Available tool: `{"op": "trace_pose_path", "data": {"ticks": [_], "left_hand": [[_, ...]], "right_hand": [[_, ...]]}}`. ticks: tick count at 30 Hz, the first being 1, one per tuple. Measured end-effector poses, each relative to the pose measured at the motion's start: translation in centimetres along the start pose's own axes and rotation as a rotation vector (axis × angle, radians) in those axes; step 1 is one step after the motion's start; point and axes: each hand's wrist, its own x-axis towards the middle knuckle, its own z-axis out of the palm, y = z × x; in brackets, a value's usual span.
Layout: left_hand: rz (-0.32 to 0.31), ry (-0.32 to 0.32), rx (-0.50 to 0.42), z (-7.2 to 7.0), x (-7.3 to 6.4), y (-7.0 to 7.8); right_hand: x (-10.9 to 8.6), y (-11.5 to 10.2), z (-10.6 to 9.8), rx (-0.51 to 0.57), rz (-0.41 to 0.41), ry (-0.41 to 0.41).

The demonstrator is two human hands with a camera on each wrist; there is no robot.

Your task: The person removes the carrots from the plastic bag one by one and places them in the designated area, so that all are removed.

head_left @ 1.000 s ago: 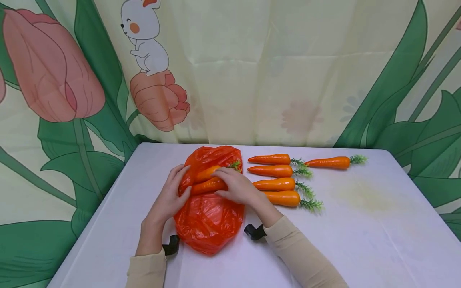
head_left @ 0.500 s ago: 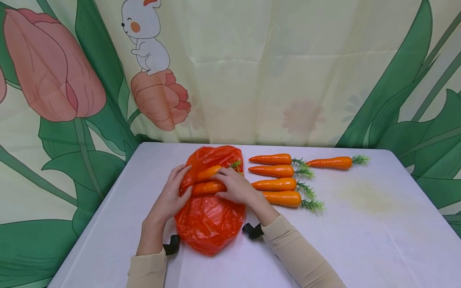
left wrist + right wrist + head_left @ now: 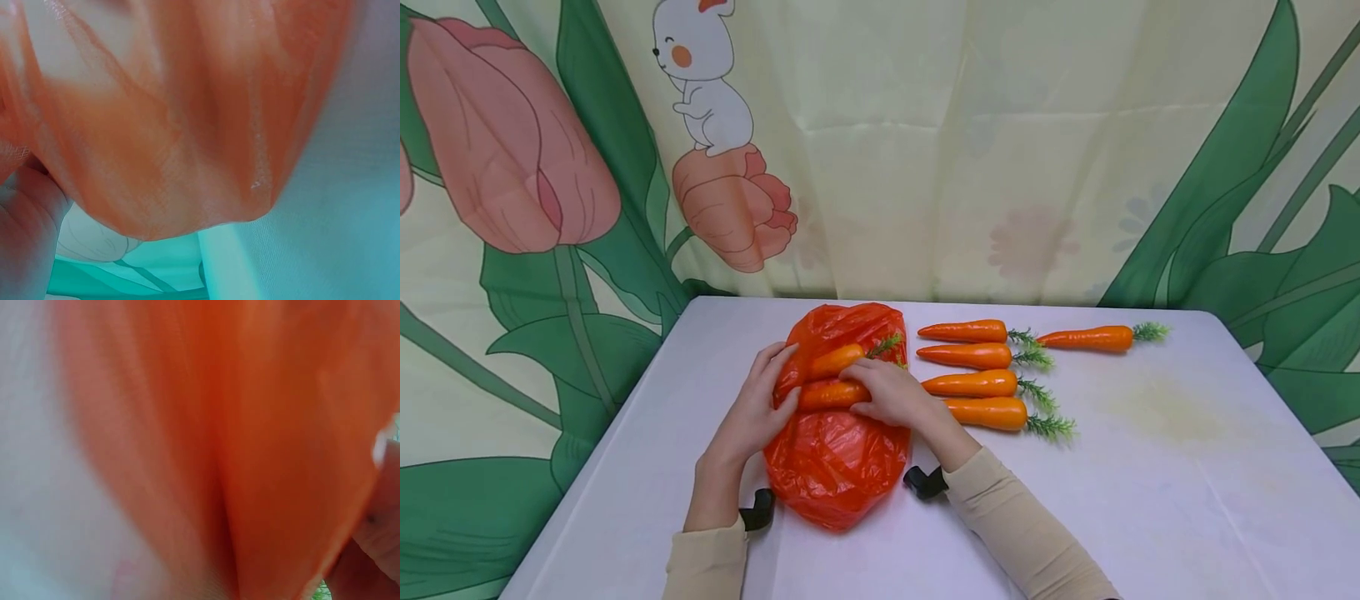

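A red plastic bag (image 3: 835, 471) lies on the table with its mouth spread open. Two orange carrots with green tops show in it, the far carrot (image 3: 835, 361) above the near carrot (image 3: 829, 395). My left hand (image 3: 752, 412) holds the bag's left edge, thumb at the opening and fingers round the outside. With curled fingers, my right hand (image 3: 893, 392) grips the right end of the near carrot, hiding its top. Close up, the left wrist view shows bag film (image 3: 156, 156) beside part of that hand. The right wrist view is mostly blurred film (image 3: 287, 437), the hand at its right edge.
Several carrots (image 3: 972, 383) lie in a column right of the bag, tips pointing left. Another carrot (image 3: 1090, 338) lies farther right at the back. The white-covered table (image 3: 1150, 500) ends before a printed curtain (image 3: 880, 167).
My right hand has slid slightly toward me, off the far carrot, whose leafy top now shows. The near carrot has shifted a little nearer and lies more level. My left hand stays put.
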Motion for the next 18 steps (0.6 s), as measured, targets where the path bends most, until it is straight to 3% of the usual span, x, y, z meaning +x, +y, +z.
{"op": "trace_pose_path", "data": {"ticks": [18], "left_hand": [[-0.021,0.000,-0.005,0.1,0.1,-0.2]], "right_hand": [[-1.1,-0.7,-2.3,-0.019,0.016,0.075]]}}
